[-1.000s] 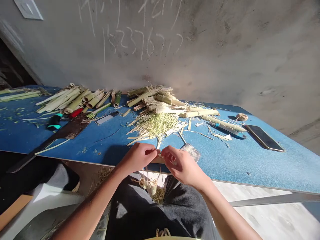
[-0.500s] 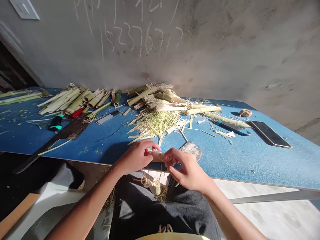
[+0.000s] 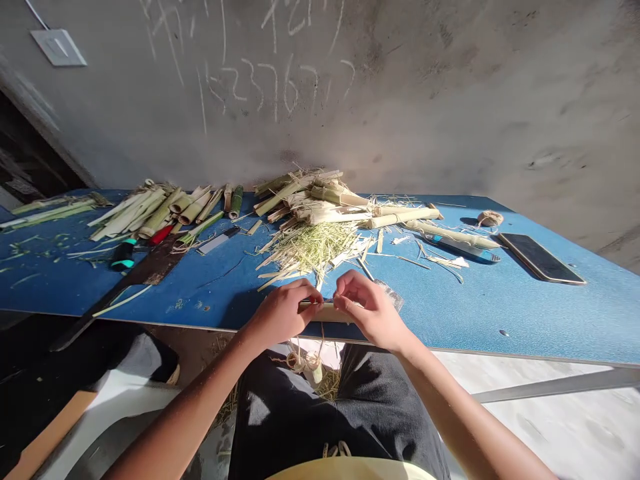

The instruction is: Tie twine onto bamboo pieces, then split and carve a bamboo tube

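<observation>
At the near edge of the blue table lies a short, pale bamboo piece (image 3: pixel 330 313), its ends partly covered by my fingers. My left hand (image 3: pixel 287 310) is closed in a pinch at its left part. Close beside it, my right hand (image 3: pixel 367 308) pinches thumb and forefinger together over the right part. Whatever thin thing sits between the fingertips is too small to make out. Thin twine hangs below the bamboo, and small cut bamboo pieces (image 3: pixel 314 369) dangle over my lap. A flat metal blade (image 3: pixel 393 293) lies partly hidden behind my right hand.
Bamboo splints and shavings (image 3: pixel 320 247) are heaped beyond my hands. A large cleaver (image 3: pixel 157 260), a small knife (image 3: pixel 219 241) and bamboo tubes (image 3: pixel 195 207) lie left. To the right are a utility knife (image 3: pixel 463 248), a twine ball (image 3: pixel 490 218) and a phone (image 3: pixel 541 258).
My hands have drawn nearer to each other, the right one shifting its grip along the bamboo piece. The hanging pieces have risen slightly in view, and the camera has turned a little.
</observation>
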`<state>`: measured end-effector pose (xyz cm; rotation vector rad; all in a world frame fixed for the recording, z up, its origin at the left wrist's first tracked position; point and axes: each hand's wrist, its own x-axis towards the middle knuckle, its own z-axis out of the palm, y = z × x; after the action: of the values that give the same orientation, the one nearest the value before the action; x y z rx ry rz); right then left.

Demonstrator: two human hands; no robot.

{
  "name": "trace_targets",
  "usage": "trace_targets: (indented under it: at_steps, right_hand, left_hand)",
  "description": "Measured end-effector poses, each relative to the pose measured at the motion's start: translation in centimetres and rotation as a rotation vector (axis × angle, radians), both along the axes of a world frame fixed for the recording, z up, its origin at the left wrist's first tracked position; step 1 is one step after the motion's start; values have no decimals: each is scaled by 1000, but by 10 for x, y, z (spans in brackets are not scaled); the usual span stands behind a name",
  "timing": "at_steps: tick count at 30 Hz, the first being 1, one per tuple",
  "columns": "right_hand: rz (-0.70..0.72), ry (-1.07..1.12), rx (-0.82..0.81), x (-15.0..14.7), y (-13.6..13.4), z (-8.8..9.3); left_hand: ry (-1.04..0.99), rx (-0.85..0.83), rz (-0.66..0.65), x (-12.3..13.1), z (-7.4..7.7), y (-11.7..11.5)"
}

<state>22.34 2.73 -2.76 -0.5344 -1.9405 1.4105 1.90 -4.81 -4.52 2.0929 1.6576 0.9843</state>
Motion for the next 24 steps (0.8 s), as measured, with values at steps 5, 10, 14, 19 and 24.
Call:
trace_targets:
  at_steps: [5, 10, 14, 19, 24]
  right_hand:
    - [20, 19, -33, -2, -1, 1]
    - [23, 78, -113, -8, 3, 3]
    - [26, 131, -216, -15, 8, 2]
    - [50, 188, -295, -26, 8, -3]
    - [3, 205, -234, -26, 5, -4]
  left_hand:
    - [59, -75, -7, -2, 4, 1]
    - [49, -131, -38, -2, 5, 3]
    - [20, -186, 19, 2, 7, 3]
    - [65, -210, 100, 8, 10, 2]
    - [9, -219, 70, 2, 9, 0]
